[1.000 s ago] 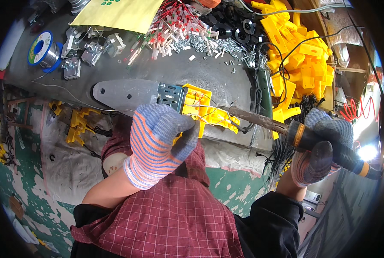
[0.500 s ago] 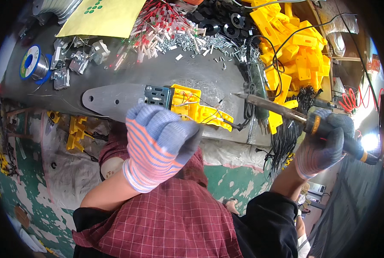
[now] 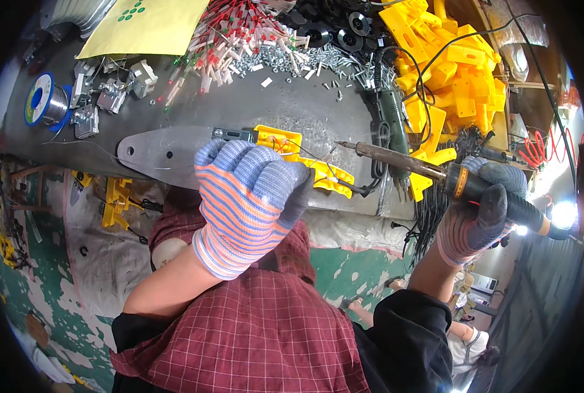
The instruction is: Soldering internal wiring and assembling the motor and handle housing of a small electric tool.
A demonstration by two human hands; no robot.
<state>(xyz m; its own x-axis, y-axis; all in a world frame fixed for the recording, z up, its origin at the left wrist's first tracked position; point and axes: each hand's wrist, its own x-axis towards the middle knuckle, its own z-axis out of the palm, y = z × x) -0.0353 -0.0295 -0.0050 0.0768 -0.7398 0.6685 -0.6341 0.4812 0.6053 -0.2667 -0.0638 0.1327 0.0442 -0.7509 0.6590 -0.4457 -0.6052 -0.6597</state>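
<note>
My right hand [image 3: 478,216], in a striped glove, is wrapped round the dark handle of a soldering iron [image 3: 403,162]. The iron's tip points left, just above an opened yellow plastic housing [image 3: 336,185] with thin wires inside. Joined to the housing's left end is a long grey flat plate [image 3: 158,154] with round holes. My left hand [image 3: 246,187], gloved too, is closed in front of the housing and covers part of it and of the plate. Whatever its fingers hold is hidden.
A spool of solder wire [image 3: 51,105] and small metal parts [image 3: 113,96] are at left. Behind lie yellow paper [image 3: 141,29], red-and-white wired pieces [image 3: 230,39], screws [image 3: 292,56] and black discs [image 3: 351,38]. Yellow housings [image 3: 465,85] and a green-grey tool [image 3: 391,118] with cables are at right.
The soldering iron has moved left and its tip is now closer to the yellow housing's wires. My left hand has shifted slightly right and up, covering more of the plate's dark bracket.
</note>
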